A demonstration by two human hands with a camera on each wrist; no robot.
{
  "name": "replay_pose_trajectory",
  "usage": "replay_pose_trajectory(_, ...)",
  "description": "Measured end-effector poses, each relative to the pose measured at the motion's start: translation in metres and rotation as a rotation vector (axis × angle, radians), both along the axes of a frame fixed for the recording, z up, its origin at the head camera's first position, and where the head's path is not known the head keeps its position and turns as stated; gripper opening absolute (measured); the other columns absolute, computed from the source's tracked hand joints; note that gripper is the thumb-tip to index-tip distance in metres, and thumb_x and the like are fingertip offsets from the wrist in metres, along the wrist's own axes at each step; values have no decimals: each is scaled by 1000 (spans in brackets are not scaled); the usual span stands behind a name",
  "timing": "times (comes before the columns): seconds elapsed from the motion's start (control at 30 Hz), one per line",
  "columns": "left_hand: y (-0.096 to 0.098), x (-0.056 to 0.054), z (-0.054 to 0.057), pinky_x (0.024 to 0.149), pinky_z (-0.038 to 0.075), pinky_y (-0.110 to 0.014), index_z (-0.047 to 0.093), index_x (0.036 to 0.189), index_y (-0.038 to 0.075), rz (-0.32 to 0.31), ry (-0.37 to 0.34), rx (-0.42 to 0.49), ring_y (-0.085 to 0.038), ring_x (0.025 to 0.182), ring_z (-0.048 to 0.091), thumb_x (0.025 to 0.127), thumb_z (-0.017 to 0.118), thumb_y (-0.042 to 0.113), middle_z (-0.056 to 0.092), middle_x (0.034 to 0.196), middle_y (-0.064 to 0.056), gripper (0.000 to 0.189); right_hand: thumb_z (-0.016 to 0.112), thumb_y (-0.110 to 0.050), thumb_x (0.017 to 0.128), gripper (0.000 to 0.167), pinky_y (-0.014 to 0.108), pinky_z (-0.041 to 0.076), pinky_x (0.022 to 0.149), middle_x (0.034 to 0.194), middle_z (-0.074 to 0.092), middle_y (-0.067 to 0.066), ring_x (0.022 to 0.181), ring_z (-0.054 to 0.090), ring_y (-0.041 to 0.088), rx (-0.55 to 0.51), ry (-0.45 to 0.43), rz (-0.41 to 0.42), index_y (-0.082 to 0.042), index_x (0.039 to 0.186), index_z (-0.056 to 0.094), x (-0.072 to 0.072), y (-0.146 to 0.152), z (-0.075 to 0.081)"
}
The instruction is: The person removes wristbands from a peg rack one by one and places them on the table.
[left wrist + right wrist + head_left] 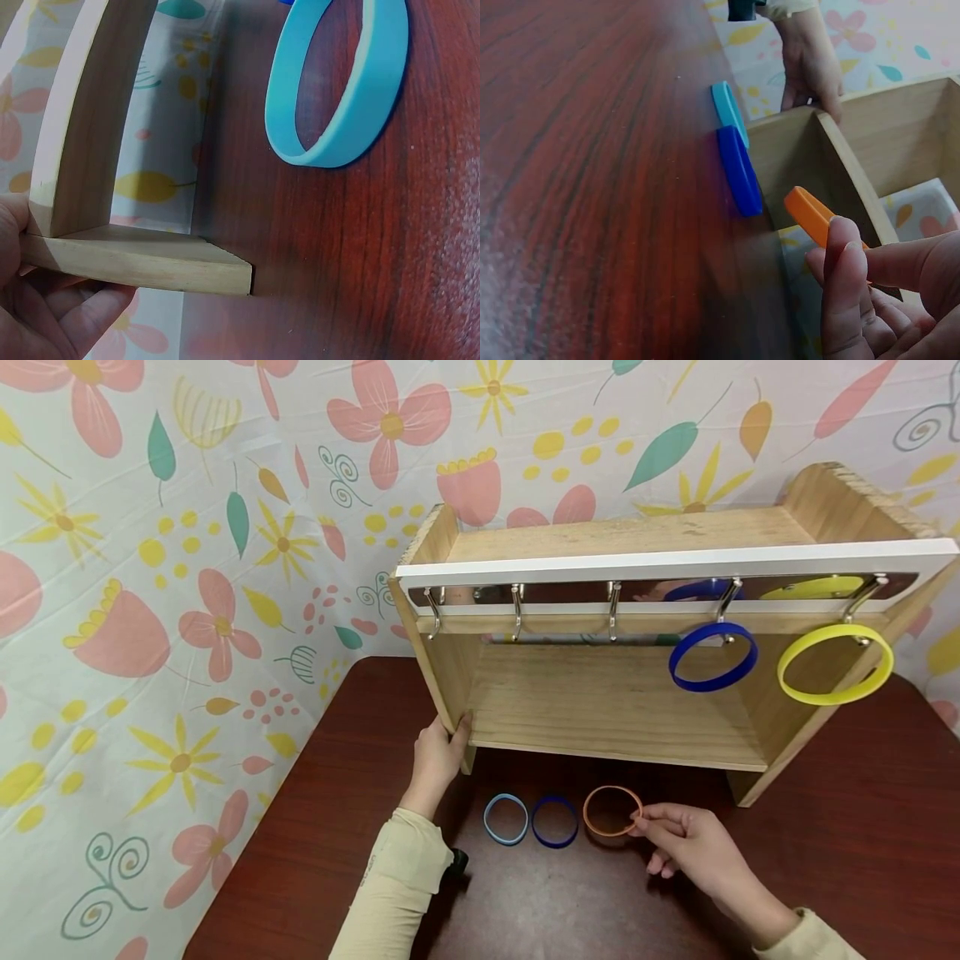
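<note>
Between thumb and fingers my right hand pinches an orange silicone wristband by its right edge; the right wrist view has it raised over the table. My left hand grips the lower left side panel of a wooden shelf, its thumb on the inner face. A light blue wristband and a dark blue wristband lie side by side on the table in front of the shelf. From the shelf's hook rail hang another dark blue wristband and a yellow wristband, on the two rightmost hooks.
The shelf stands on a dark red-brown wooden table. Three hooks at the left and middle of the rail, such as the middle hook, carry no wristband. A flower-patterned cloth hangs behind and to the left.
</note>
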State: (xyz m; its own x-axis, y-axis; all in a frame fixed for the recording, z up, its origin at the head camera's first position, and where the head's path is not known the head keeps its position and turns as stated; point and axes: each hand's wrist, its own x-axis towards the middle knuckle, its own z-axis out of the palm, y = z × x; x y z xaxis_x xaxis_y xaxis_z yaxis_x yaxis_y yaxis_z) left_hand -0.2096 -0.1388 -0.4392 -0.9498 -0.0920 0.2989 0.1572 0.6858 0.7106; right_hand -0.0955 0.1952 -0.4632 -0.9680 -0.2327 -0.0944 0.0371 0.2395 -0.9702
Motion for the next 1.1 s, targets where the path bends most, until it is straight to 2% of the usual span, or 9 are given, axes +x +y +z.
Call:
replay_pose_trajectory(0.13, 0, 0, 0, 54, 52, -36, 66, 110, 7, 3, 0, -5, -24, 66, 66, 100, 58, 31, 71, 82, -13, 28, 55, -8, 100, 31, 32, 52, 49, 95, 71, 19, 54, 62, 15, -10, 27, 37, 19, 116, 57, 0, 1, -5)
replay_pose_trajectory(0.67, 0, 0, 1, 56, 52, -36, 67, 106, 7, 7, -11, 3, -22, 63, 64, 99, 58, 33, 70, 78, -11, 29, 57, -7, 97, 31, 34, 53, 48, 92, 70, 21, 53, 63, 18, 9, -28, 120, 20, 113, 57, -1, -3, -16)
replay_pose_trajectory(1.1, 0, 0, 1, 55, 52, -36, 67, 109, 7, 1, -5, 2, -24, 66, 66, 99, 58, 32, 71, 82, -13, 28, 61, -13, 97, 37, 34, 53, 48, 88, 71, 17, 52, 63, 22, 74, -91, 55, 18, 117, 57, 2, -1, -15)
